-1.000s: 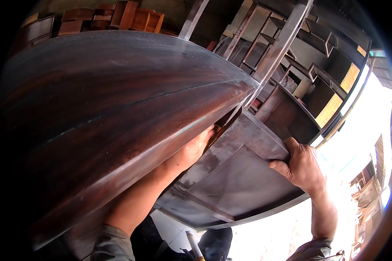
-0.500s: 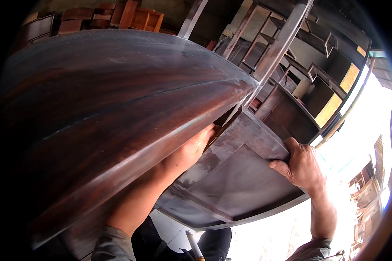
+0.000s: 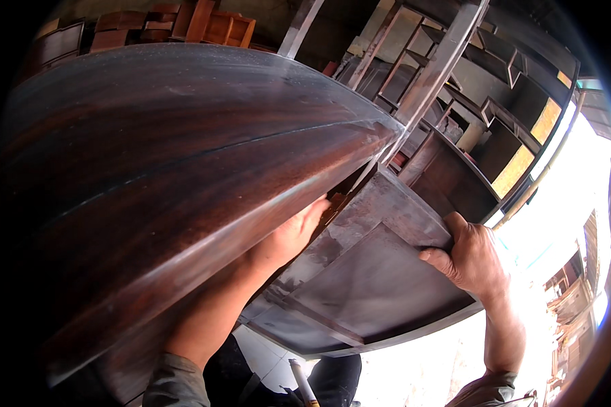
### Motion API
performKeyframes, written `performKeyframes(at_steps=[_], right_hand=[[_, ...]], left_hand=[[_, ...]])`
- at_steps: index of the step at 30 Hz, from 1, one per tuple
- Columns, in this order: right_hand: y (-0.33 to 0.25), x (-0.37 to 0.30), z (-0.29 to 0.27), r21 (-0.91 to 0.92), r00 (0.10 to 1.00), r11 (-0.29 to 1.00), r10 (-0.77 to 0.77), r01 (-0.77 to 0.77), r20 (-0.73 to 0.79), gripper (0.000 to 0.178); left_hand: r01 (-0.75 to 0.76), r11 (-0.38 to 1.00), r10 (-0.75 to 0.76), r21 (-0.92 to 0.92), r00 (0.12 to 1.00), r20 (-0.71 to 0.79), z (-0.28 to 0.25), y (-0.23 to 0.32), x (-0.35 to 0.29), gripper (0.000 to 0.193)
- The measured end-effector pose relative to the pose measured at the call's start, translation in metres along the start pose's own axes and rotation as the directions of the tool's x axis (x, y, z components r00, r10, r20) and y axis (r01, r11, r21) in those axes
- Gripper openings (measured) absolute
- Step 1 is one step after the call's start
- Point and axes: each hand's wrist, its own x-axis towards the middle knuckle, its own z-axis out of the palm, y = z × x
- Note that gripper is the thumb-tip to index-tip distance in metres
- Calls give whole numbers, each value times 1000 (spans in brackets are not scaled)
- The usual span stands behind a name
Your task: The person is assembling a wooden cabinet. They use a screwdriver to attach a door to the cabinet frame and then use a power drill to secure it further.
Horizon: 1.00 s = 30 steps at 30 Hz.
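Observation:
A cabinet door (image 3: 394,278), dark grey-brown with a framed inset panel, stands swung out beside a large dark wooden cabinet top (image 3: 183,142). My right hand (image 3: 472,258) is closed round the door's outer edge, thumb on the panel side. My left hand (image 3: 295,234) reaches under the overhanging top, by the door's upper edge. Its fingers are bent and partly hidden in the shaded gap. A rough brown piece (image 3: 336,205) shows at the fingertips; I cannot make out what it is. Pale, patchy marks cover the door's frame.
Behind the door stands a dark shelving unit (image 3: 478,105) with stepped shelves. Upright wooden posts (image 3: 434,68) rise at the cabinet's far corner. Reddish-brown wooden furniture pieces (image 3: 227,30) are stacked at the back. A cigarette (image 3: 303,383) juts in at the lower edge, above white floor tiles (image 3: 261,353).
My left hand has drawn back slightly toward me along the door's upper edge. The right hand stays on the door's outer edge, and the door has hardly moved.

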Motion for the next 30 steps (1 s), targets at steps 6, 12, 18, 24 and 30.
performKeyframes(at_steps=[6, 12, 18, 24, 30], right_hand=[[2, -2, 3, -9, 1000, 1000, -2, 2, 4, 74], [-2, -1, -1, 35, 1000, 999, 21, -21, -4, 75], [-5, 0, -1, 27, 1000, 1000, 17, -17, 1, 76], [-3, -1, -3, 7, 999, 999, 34, -35, 34, 77], [-4, -1, -4, 14, 999, 999, 43, -43, 32, 77]], left_hand=[[573, 816, -577, -81, 816, -33, -56, -23, -51, 8], [858, 512, -857, 32, 513, -44, -113, -9, -175, 8], [946, 316, -949, 77, 314, 34, -137, 27, -317, 22], [933, 357, -926, -39, 359, 120, -143, 64, -347, 34], [976, 169, -912, 138, 102, 397, -154, 106, -389, 7]])
